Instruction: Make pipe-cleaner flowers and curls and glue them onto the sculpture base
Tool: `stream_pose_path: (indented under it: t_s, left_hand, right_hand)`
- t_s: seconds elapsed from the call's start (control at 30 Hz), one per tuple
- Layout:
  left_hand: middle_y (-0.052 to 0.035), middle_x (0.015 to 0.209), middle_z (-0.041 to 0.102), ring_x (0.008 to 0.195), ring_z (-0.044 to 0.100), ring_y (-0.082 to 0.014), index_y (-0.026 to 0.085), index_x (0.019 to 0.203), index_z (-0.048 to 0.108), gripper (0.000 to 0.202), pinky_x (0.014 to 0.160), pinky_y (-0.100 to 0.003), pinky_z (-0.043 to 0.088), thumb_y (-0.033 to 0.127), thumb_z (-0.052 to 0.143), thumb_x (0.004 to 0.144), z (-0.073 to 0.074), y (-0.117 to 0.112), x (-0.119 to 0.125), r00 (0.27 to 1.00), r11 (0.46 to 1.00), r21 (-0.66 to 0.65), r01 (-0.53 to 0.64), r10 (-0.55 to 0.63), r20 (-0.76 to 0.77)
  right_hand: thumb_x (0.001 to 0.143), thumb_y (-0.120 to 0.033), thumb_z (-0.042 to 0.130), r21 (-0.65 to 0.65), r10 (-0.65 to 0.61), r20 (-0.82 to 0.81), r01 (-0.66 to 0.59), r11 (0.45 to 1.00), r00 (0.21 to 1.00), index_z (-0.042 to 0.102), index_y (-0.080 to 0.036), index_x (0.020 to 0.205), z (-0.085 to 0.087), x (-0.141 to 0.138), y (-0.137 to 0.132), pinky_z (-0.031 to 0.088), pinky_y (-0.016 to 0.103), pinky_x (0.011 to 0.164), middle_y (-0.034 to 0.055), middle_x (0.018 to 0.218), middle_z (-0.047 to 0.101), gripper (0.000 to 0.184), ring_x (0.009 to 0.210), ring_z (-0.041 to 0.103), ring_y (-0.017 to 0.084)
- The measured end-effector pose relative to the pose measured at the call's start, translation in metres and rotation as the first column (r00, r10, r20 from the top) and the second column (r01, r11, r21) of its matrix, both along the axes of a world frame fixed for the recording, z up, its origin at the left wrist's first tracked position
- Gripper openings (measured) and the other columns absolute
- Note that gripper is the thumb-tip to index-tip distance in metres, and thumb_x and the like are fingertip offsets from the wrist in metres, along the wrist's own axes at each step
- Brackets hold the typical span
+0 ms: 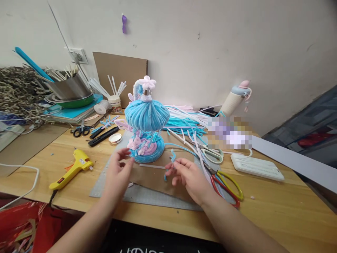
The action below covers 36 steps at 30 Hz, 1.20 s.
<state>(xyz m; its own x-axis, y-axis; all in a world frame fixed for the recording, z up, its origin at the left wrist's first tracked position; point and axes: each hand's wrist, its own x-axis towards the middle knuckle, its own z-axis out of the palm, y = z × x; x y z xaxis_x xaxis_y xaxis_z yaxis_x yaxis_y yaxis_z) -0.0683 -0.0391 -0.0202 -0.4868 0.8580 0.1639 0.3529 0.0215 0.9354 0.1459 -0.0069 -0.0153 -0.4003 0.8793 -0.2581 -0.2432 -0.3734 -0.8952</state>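
Note:
A blue-and-pink lamp-shaped craft [147,114] made of fuzzy pipe cleaners stands upright on the work mat, with a ribbed blue shade, a pink flower on top and a round coiled base [158,153]. Between the thumb and fingers of my right hand [188,175] is a short, bent blue pipe cleaner [173,155]. My left hand [119,172] is at the base's left front, fingers curved and apart, holding nothing; whether a fingertip touches the base I cannot tell. A pale strip [149,166] lies on the cardboard [155,179] in front of the base.
A yellow glue gun [72,170] lies at left, near black-handled scissors [81,130] and a black cutter [104,137]. Loose pipe cleaners [184,123] spread behind. Red-and-yellow-handled scissors [229,186], pale green scissors [212,153] and a white power bank [256,167] occupy the right.

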Motion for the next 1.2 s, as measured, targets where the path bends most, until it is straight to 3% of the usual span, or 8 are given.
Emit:
stream_pose_path:
  t_s: [0.03, 0.1, 0.17, 0.4, 0.8, 1.03, 1.13, 1.2]
  left_hand:
    - [-0.0087, 0.113, 0.059, 0.096, 0.058, -0.0203, 0.02, 0.113, 0.05, 0.039, 0.075, -0.031, 0.046, 0.03, 0.057, 0.076, 0.0, 0.007, -0.013, 0.999, 0.999, -0.004, -0.032, 0.032, -0.016]
    - [-0.0107, 0.121, 0.058, 0.113, 0.053, -0.025, 0.02, 0.116, 0.05, 0.045, 0.085, -0.036, 0.045, 0.021, 0.057, 0.071, -0.002, 0.023, -0.037, 0.999, 0.996, -0.086, 0.033, -0.036, -0.034]
    - [-0.0106, 0.127, 0.056, 0.122, 0.048, -0.0262, 0.021, 0.118, 0.049, 0.055, 0.092, -0.039, 0.043, 0.011, 0.053, 0.065, -0.005, 0.04, -0.054, 0.995, 0.985, -0.146, 0.089, -0.095, -0.036]
    - [-0.0133, 0.126, 0.058, 0.122, 0.05, -0.0282, 0.018, 0.115, 0.053, 0.059, 0.1, -0.043, 0.04, 0.004, 0.051, 0.057, -0.017, 0.076, -0.065, 0.982, 0.965, -0.188, 0.182, -0.187, -0.009]
    - [-0.0152, 0.126, 0.057, 0.122, 0.05, -0.0264, 0.017, 0.117, 0.049, 0.06, 0.102, -0.044, 0.038, 0.002, 0.046, 0.059, -0.019, 0.062, -0.056, 0.987, 0.971, -0.179, 0.159, -0.156, 0.033]
    - [-0.0139, 0.124, 0.059, 0.119, 0.053, -0.0247, 0.015, 0.116, 0.051, 0.064, 0.099, -0.039, 0.043, -0.001, 0.044, 0.055, -0.018, 0.077, -0.054, 0.986, 0.971, -0.173, 0.166, -0.166, 0.016]
    - [-0.0107, 0.121, 0.061, 0.115, 0.056, -0.0239, 0.017, 0.115, 0.053, 0.061, 0.097, -0.037, 0.045, 0.0, 0.046, 0.056, -0.021, 0.081, -0.056, 0.987, 0.975, -0.166, 0.149, -0.156, -0.034]
    - [-0.0103, 0.12, 0.061, 0.111, 0.058, -0.0249, 0.017, 0.115, 0.054, 0.056, 0.093, -0.04, 0.047, 0.005, 0.048, 0.061, -0.022, 0.079, -0.058, 0.989, 0.982, -0.154, 0.106, -0.12, -0.087]
  right_hand:
    - [0.074, -0.037, 0.068, -0.046, -0.034, -0.085, 0.03, 0.998, 0.996, 0.058, -0.016, 0.079, 0.001, 0.0, 0.003, 0.051, 0.025, 0.062, 0.0069, 0.09, 0.067, 0.023, 0.081, 0.065, 0.016]
    - [0.072, -0.03, 0.071, -0.161, -0.086, -0.205, 0.054, 0.985, 0.975, 0.058, -0.017, 0.081, 0.003, -0.001, 0.011, 0.051, 0.031, 0.082, 0.0079, 0.099, 0.067, 0.021, 0.096, 0.064, 0.019]
    - [0.071, -0.026, 0.07, -0.245, -0.137, -0.224, 0.08, 0.966, 0.965, 0.057, -0.018, 0.079, 0.005, -0.007, 0.017, 0.048, 0.032, 0.09, 0.0075, 0.097, 0.067, 0.018, 0.098, 0.063, 0.018]
    - [0.069, -0.02, 0.068, -0.249, -0.209, -0.177, 0.161, 0.955, 0.962, 0.055, -0.021, 0.078, 0.004, -0.035, 0.038, 0.045, 0.031, 0.09, 0.0, 0.086, 0.065, 0.016, 0.087, 0.062, 0.012]
    - [0.064, -0.021, 0.073, -0.211, -0.172, -0.147, 0.139, 0.968, 0.974, 0.06, -0.018, 0.073, -0.001, -0.029, 0.044, 0.045, 0.033, 0.091, 0.0014, 0.084, 0.066, 0.017, 0.085, 0.062, 0.014]
    - [0.062, -0.026, 0.077, -0.166, -0.116, -0.127, 0.094, 0.982, 0.985, 0.062, -0.017, 0.074, 0.0, -0.03, 0.029, 0.044, 0.033, 0.093, 0.0027, 0.082, 0.065, 0.021, 0.088, 0.061, 0.015]
    - [0.068, -0.03, 0.07, -0.093, -0.048, -0.004, 0.047, 0.995, 0.999, 0.061, -0.018, 0.077, 0.002, -0.025, 0.029, 0.047, 0.031, 0.087, 0.0037, 0.085, 0.064, 0.018, 0.089, 0.062, 0.016]
    - [0.076, -0.033, 0.06, 0.079, 0.014, 0.315, -0.041, 0.996, 0.949, 0.059, -0.018, 0.077, 0.005, -0.021, 0.034, 0.05, 0.029, 0.073, 0.0035, 0.08, 0.064, 0.014, 0.079, 0.063, 0.016]
